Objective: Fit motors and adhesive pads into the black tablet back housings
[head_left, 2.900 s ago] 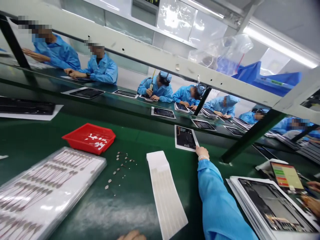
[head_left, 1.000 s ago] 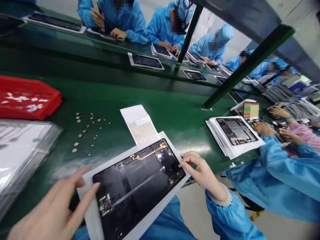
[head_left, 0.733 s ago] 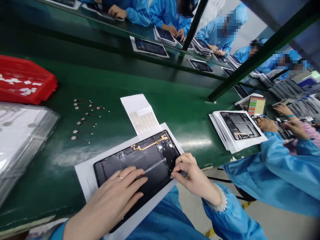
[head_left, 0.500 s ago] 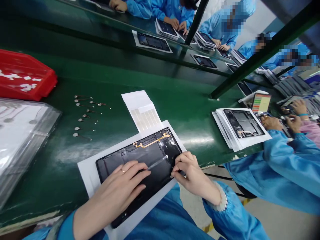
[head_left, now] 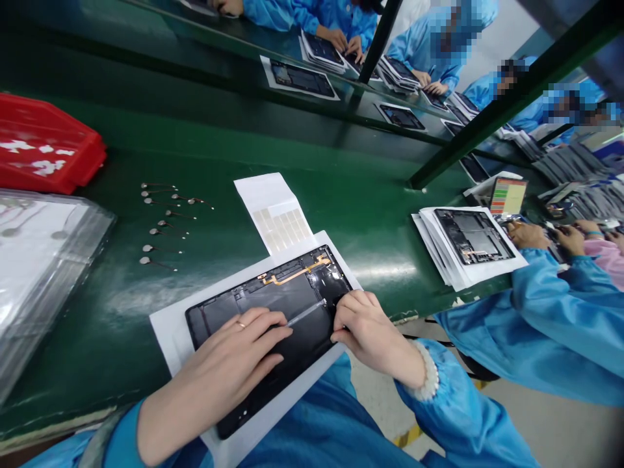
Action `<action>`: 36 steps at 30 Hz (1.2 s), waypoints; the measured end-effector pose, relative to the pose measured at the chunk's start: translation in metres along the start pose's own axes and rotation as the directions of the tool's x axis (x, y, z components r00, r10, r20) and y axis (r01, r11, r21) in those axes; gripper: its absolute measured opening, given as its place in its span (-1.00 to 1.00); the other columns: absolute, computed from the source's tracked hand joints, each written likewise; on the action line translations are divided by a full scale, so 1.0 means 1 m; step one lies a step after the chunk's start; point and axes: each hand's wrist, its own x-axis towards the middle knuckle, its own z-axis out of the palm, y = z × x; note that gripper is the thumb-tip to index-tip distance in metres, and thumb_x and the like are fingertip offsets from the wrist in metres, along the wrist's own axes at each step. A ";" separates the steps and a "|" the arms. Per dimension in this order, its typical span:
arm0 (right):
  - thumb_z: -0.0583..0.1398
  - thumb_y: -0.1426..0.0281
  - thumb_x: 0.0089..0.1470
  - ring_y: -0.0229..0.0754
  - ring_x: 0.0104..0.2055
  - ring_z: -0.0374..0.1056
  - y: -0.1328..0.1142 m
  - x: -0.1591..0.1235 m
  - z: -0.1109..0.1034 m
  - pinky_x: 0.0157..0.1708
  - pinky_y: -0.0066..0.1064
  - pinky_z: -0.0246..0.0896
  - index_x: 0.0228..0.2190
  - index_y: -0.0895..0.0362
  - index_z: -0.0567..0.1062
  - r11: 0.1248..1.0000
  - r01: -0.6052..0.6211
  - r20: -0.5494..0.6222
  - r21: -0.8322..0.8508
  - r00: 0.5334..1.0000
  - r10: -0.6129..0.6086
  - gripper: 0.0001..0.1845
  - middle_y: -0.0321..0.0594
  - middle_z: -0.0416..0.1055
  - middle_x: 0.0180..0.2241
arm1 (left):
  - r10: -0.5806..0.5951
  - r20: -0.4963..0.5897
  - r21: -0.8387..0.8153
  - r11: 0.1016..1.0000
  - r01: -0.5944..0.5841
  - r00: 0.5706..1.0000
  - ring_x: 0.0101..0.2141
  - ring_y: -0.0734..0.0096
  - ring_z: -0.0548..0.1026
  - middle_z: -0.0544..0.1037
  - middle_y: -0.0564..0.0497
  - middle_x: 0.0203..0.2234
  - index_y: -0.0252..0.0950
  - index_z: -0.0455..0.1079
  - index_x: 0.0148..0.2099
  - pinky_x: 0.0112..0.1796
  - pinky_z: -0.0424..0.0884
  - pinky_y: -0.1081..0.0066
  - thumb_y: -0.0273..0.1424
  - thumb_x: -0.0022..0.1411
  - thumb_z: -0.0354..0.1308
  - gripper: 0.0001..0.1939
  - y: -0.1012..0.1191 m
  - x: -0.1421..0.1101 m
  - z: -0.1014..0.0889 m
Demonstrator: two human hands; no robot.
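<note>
The left hand lies flat, fingers together, on a black tablet back panel with a gold flex cable, which sits on a white sheet at the near edge of the green worktop. The right hand pinches at the panel's edge beside a thin silver strip (whether it clamps anything, I can't tell). Farther off lie a label sheet, small metal parts and a red tray, with a stack of panels to the right and co-workers in blue smocks along the bench beyond.
</note>
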 end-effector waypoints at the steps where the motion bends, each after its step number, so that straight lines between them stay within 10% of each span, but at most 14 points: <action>1: 0.23 0.45 0.12 -0.14 -0.19 0.19 0.003 0.001 -0.001 -0.18 -0.30 0.04 -0.43 0.13 0.43 0.999 0.006 0.006 0.040 1.000 -0.007 -0.91 -0.24 0.36 -0.34 | -0.002 0.002 -0.004 1.000 0.002 1.000 0.01 0.25 0.38 0.44 0.05 -0.01 -0.08 0.37 0.05 -0.05 0.37 0.29 -0.34 0.34 -0.03 -0.72 0.000 0.000 0.000; 8: 0.13 0.43 0.21 -0.19 -0.23 0.25 0.024 0.011 -0.015 -0.17 -0.31 0.13 -0.38 0.11 0.43 0.973 0.054 -0.169 0.223 0.985 -0.016 -0.88 -0.25 0.41 -0.35 | 0.021 0.053 -0.083 0.996 -0.017 0.998 -0.02 0.31 0.45 0.50 0.08 -0.02 -0.08 0.37 0.05 -0.05 0.39 0.40 -0.25 0.36 -0.04 -0.71 -0.009 -0.006 -0.027; 11: 0.11 0.42 0.22 -0.19 -0.26 0.28 0.025 0.037 -0.033 -0.20 -0.33 0.16 -0.39 0.10 0.41 0.979 0.074 -0.270 0.191 0.963 -0.020 -0.86 -0.26 0.41 -0.37 | -0.143 -0.014 -0.109 0.984 0.141 0.990 -0.14 0.34 0.52 0.56 0.08 -0.13 -0.12 0.41 -0.06 -0.15 0.41 0.44 -0.20 0.37 -0.11 -0.70 -0.023 0.012 -0.054; 17: 0.13 0.44 0.19 -0.16 -0.24 0.31 0.009 0.132 -0.048 -0.22 -0.36 0.20 -0.40 0.09 0.43 0.991 0.124 -0.332 -0.049 0.934 -0.133 -0.88 -0.27 0.45 -0.37 | -0.592 -0.295 -0.033 0.791 0.611 0.750 -0.18 0.11 0.53 0.57 -0.08 -0.23 -0.28 0.26 0.10 -0.18 0.41 0.25 -0.32 0.28 0.05 -0.64 -0.054 0.084 -0.069; 24: 0.16 0.46 0.16 -0.09 -0.12 0.29 0.002 0.200 -0.025 -0.13 -0.31 0.21 -0.17 0.14 0.47 0.940 0.196 -0.328 -0.279 0.900 -0.286 -0.82 -0.14 0.45 -0.19 | -0.628 -0.311 -0.206 0.778 0.594 0.714 -0.22 0.30 0.54 0.56 -0.08 -0.23 -0.34 0.30 0.08 -0.16 0.43 0.31 -0.43 0.27 0.12 -0.67 -0.076 0.122 -0.044; 36: 0.15 0.41 0.19 -0.14 -0.26 0.30 0.002 0.200 -0.022 -0.30 -0.34 0.08 -0.31 0.13 0.50 0.866 0.228 -0.312 -0.445 0.867 -0.389 -0.89 -0.19 0.44 -0.30 | -0.637 -0.289 -0.347 0.766 0.542 0.715 -0.31 0.39 0.51 0.52 0.01 -0.31 -0.34 0.40 -0.09 -0.20 0.47 0.24 -0.28 0.31 0.11 -0.76 -0.079 0.122 -0.043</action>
